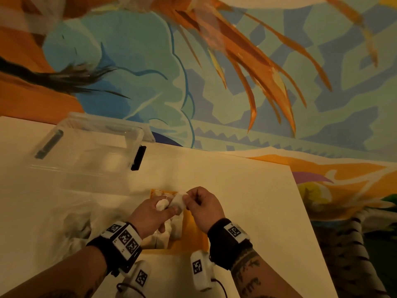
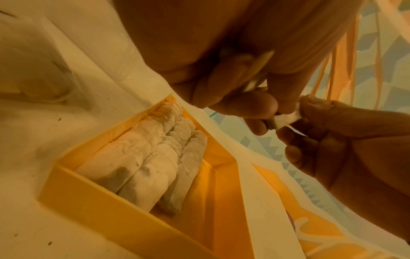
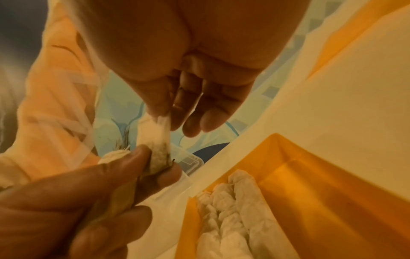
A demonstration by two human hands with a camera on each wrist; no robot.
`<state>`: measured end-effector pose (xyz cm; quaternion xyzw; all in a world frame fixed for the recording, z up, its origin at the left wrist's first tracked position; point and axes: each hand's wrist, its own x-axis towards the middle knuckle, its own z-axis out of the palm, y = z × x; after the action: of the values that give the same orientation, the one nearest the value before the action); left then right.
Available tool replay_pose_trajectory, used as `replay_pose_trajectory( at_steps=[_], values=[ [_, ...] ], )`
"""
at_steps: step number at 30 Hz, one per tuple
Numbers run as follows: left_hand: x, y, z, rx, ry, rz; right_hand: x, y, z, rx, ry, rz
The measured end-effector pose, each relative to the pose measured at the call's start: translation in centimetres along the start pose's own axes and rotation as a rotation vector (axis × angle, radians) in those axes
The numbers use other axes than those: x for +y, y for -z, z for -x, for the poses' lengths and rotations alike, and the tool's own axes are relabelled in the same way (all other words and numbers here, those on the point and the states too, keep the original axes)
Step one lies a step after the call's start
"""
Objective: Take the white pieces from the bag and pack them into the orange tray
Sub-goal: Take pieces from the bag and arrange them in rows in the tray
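Two hands: both raised above the orange tray, sharing one white piece.
Left hand: fingers curled round the lower end of the piece; a second small white bundle with a thread sits in the same grip.
Right hand: thumb and forefinger pinch the piece's upper corner; remaining fingers loosely bent.
Held piece: soft, pouch-like, darker fill visible in its lower part from the right wrist view.
Tray: on the white table, directly below the hands; packed pieces lie side by side along its left half, right half bare.
Bag: crumpled clear plastic, on the table left of the tray.
Clear bin: far left, black latch on its side.
Backdrop: painted mural, orange and blue.
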<state>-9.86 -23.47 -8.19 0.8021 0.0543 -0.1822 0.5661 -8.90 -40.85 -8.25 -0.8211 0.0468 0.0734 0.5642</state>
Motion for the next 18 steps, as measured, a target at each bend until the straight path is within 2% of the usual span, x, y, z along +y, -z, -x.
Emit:
replay_pose_trajectory(
  at_steps=[7, 10, 12, 15, 18],
  values=[
    [-0.2, 0.2, -0.1, -0.053, -0.050, -0.110, 0.0, 0.3, 0.1, -0.001, 0.072, 0.054],
    [-0.4, 0.0, -0.4, -0.022, -0.049, -0.053, 0.7, 0.0, 0.2, -0.059, 0.007, 0.011],
    [-0.8, -0.1, -0.6, -0.012, -0.019, -0.016, 1.0, -0.4, 0.5, -0.104, -0.008, 0.098],
    [-1.8, 0.0, -1.3, -0.003, 0.018, -0.117, 2.0, -1.0, 0.3, -0.037, -0.088, 0.196],
    [-3.4, 1.4, -2.4, 0.114, 0.069, -0.310, 3.4, -1.3, 0.1, -0.073, -0.214, 0.347]
  ],
)
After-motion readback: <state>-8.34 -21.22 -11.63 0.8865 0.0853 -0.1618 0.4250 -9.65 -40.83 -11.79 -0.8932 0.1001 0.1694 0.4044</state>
